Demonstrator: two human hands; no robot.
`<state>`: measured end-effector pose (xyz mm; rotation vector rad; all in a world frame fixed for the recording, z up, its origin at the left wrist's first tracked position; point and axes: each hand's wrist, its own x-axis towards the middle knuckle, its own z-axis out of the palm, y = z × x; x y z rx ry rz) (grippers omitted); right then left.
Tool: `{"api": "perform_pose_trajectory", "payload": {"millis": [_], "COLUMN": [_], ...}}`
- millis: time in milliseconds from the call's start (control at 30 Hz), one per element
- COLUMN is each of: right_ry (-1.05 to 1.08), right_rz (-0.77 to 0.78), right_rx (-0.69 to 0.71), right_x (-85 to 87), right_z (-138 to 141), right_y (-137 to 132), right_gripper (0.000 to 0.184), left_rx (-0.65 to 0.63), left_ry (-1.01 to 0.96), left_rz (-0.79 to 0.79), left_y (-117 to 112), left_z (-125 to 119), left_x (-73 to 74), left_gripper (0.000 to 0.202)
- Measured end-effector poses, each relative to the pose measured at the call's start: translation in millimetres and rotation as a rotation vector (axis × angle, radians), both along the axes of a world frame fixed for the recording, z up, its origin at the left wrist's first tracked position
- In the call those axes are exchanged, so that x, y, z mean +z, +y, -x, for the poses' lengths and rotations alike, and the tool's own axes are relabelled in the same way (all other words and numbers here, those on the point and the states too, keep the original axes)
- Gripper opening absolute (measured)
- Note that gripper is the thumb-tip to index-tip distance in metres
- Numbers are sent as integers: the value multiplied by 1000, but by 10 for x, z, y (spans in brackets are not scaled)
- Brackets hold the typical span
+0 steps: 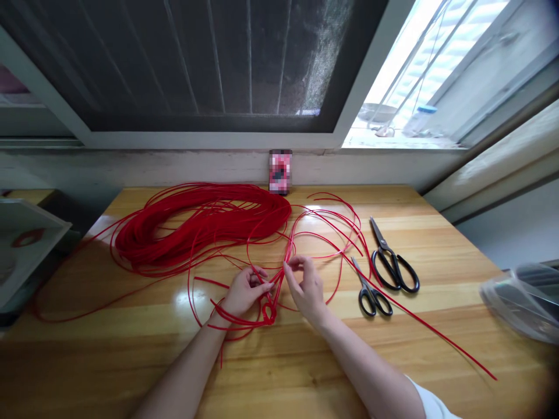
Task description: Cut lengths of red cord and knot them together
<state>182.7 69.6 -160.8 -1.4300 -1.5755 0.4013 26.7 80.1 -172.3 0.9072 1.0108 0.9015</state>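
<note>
A big loose coil of red cord lies on the wooden table, with strands trailing toward me. My left hand pinches several red strands near a small knotted loop at the table's middle. My right hand pinches the same strands just above, its fingertips pressed together. The two hands nearly touch. More red strands wrap around under my left wrist.
Two black-handled scissors lie to the right, a large pair and a small pair. A small blurred card leans against the wall. A clear plastic bag sits far right, a white tray far left.
</note>
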Motion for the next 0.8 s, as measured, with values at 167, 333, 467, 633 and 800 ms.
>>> {"api": "perform_pose_trajectory", "payload": {"millis": [167,333,467,633,800], "right_ry": [-399,-684,-781,-835,-881], "right_rz": [-177,155,101,45,45], "right_rx": [2,-140,-61,-7,8], "right_x": [272,316,216,140,141], "right_z": [-72,-146,-158,-130,-108], "right_y": [750,1623,2012,2223,2353], "right_gripper": [29,33,42,56,62], "left_rx": [8,-27,-57,-134,-163], "left_ry": [48,151,222,256,262], "left_rz": [-30,-77,-93,-111,-81], "left_y": [16,2,-9,-15,-17], "left_z": [-5,-3,11,48,63], "left_x": [-37,-96,-148,-157,-115], "left_gripper": [43,35,30,27,26]}}
